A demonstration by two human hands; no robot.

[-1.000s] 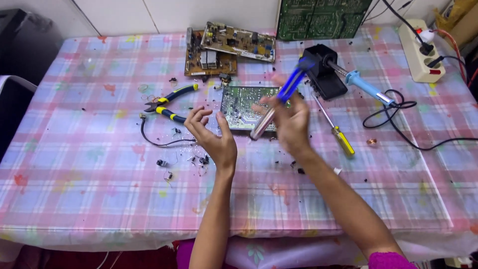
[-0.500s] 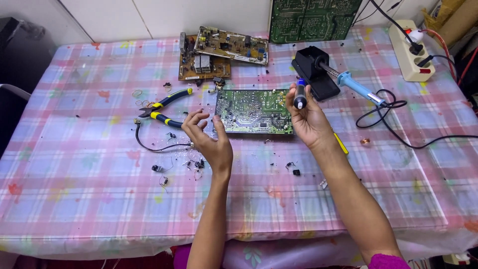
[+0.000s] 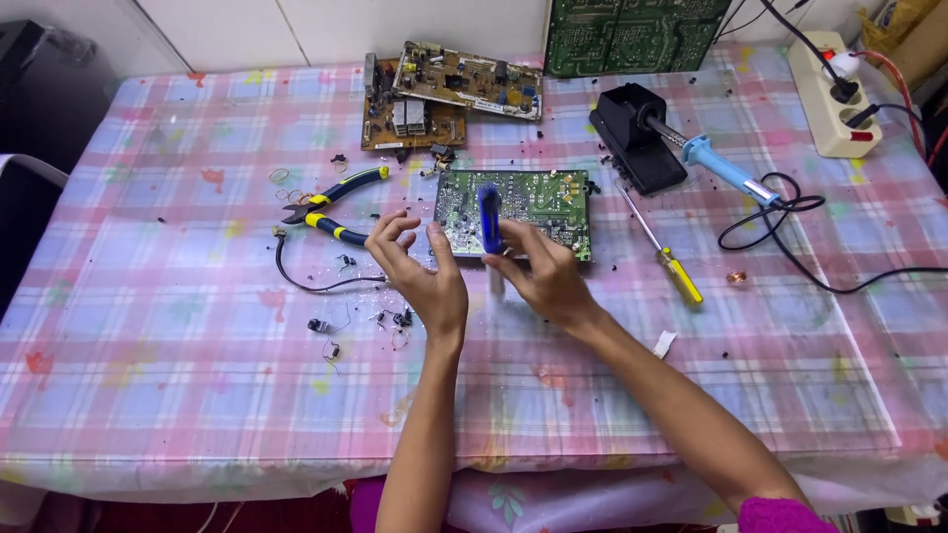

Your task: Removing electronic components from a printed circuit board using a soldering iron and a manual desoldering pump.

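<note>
Right hand [image 3: 543,281] had swung its blue-handled tool [image 3: 489,219] down over the green circuit board [image 3: 518,202], fingers clamped on it, left hand [image 3: 420,276] half-curled empty beside; a slip might gouge the board.

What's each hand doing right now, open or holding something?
Left hand: open, fingers spread, holding nothing, beside the green circuit board.
Right hand: closed around a blue-handled tool, upright over the board.

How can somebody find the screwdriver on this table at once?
Start at the black soldering stand near the table's far right. The screwdriver lies just nearer, right of the green circuit board. Its thin metal shaft and yellow handle distinguish it from the blue-handled soldering iron.
</note>
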